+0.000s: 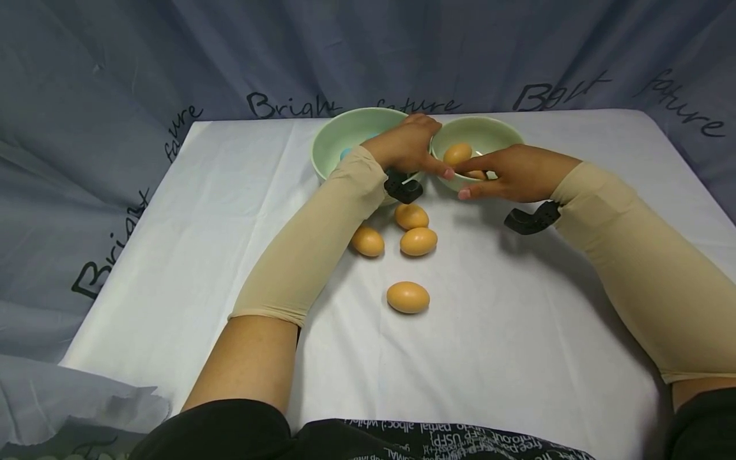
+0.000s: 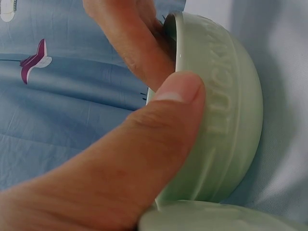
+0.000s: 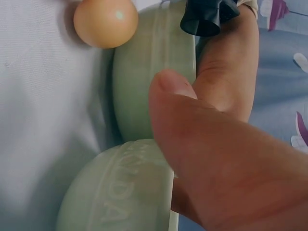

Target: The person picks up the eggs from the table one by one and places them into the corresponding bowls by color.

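Two pale green bowls stand side by side: the left bowl (image 1: 339, 131) has blue objects inside, and the right bowl (image 1: 494, 124) contains orange-brown eggs (image 1: 457, 154). My left hand (image 1: 405, 147) reaches over the left bowl's right rim. Its extended thumb (image 2: 168, 106) lies across the rim of the right bowl. At that bowl's front, my right hand (image 1: 520, 174) has its index finger inside over an egg and its thumb (image 3: 168, 101) outside the rim. Thumb and index are spread and look fairly straight. The other fingertips are hidden.
In front of the bowls, several loose eggs (image 1: 407, 298) lie on the white cloth (image 1: 489, 319). A grey-blue curtain (image 1: 345, 51) with handwriting hangs behind the table. Black wrist mounts (image 1: 531, 218) stick out beneath both sleeved wrists, near the bowls.
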`<move>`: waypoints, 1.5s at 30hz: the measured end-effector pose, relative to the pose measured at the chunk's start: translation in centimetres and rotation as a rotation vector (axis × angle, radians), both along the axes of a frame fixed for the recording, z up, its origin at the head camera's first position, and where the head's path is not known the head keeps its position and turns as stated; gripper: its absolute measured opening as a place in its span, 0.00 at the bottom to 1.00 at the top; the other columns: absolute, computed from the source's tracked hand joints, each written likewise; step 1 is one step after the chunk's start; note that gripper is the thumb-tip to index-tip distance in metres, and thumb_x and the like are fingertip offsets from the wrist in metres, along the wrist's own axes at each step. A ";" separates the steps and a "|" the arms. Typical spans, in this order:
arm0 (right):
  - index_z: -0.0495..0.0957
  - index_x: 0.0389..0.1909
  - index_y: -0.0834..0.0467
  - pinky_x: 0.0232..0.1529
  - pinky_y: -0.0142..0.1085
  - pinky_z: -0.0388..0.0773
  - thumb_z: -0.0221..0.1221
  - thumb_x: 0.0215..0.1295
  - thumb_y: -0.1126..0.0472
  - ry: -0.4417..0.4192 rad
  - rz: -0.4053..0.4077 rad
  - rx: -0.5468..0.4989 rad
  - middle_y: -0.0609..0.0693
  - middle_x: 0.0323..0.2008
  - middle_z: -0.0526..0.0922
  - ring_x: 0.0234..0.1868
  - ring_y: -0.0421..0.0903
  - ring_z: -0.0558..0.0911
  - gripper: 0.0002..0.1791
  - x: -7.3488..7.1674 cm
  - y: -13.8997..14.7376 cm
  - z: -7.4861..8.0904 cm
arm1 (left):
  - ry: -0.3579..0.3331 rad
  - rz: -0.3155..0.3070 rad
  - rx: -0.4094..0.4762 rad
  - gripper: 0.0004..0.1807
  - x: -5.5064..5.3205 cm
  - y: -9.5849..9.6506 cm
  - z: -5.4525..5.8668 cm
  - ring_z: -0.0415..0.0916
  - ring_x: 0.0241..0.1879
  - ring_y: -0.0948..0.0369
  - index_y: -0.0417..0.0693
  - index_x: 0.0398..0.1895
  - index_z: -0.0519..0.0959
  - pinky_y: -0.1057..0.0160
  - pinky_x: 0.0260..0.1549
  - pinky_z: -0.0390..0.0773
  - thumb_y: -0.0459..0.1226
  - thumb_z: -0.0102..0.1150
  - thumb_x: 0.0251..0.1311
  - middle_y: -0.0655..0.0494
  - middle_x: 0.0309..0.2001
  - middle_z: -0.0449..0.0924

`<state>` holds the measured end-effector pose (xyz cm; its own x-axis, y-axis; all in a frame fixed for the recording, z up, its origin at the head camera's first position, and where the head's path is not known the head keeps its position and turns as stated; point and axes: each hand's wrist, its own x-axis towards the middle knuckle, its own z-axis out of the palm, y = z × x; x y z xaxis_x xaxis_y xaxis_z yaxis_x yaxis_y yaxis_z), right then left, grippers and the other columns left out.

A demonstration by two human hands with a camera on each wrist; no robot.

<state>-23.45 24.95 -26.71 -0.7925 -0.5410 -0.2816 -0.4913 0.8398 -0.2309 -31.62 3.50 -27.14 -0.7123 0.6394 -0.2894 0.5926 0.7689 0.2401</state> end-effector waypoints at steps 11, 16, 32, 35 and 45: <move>0.70 0.66 0.43 0.54 0.52 0.72 0.53 0.60 0.28 0.073 -0.002 -0.038 0.50 0.52 0.81 0.53 0.52 0.79 0.38 1.5 -0.6 2.0 | -0.013 0.007 0.025 0.62 0.3 -0.1 0.0 0.33 0.77 0.62 0.53 0.78 0.48 0.64 0.73 0.41 0.74 0.57 0.45 0.59 0.78 0.45; 0.79 0.55 0.45 0.42 0.42 0.75 0.62 0.59 0.36 0.257 0.096 -0.190 0.42 0.39 0.83 0.41 0.41 0.81 0.26 3.7 -1.9 3.5 | 0.010 -0.012 0.037 0.62 0.3 -0.2 0.0 0.34 0.77 0.62 0.50 0.77 0.48 0.66 0.73 0.40 0.73 0.57 0.46 0.58 0.77 0.46; 0.82 0.41 0.47 0.45 0.34 0.75 0.70 0.51 0.41 0.209 0.541 -0.310 0.36 0.38 0.79 0.42 0.36 0.76 0.20 10.1 -8.9 1.4 | 0.026 -0.013 0.054 0.58 0.2 -0.1 -0.3 0.34 0.77 0.61 0.51 0.76 0.53 0.65 0.73 0.38 0.72 0.58 0.47 0.57 0.76 0.49; 0.82 0.42 0.48 0.47 0.35 0.75 0.72 0.49 0.43 0.182 0.558 -0.288 0.39 0.41 0.80 0.45 0.38 0.76 0.21 10.4 -9.6 0.5 | 0.020 -0.008 0.051 0.59 0.2 -0.2 -0.4 0.34 0.77 0.61 0.52 0.76 0.53 0.64 0.73 0.38 0.72 0.58 0.47 0.57 0.77 0.48; 0.81 0.46 0.43 0.46 0.36 0.77 0.74 0.46 0.52 0.084 0.593 -0.251 0.39 0.45 0.79 0.48 0.35 0.75 0.23 10.9 -10.3 -0.8 | 0.012 -0.002 0.042 0.60 0.2 -0.1 -0.1 0.32 0.77 0.61 0.52 0.77 0.51 0.64 0.73 0.37 0.73 0.57 0.46 0.58 0.77 0.45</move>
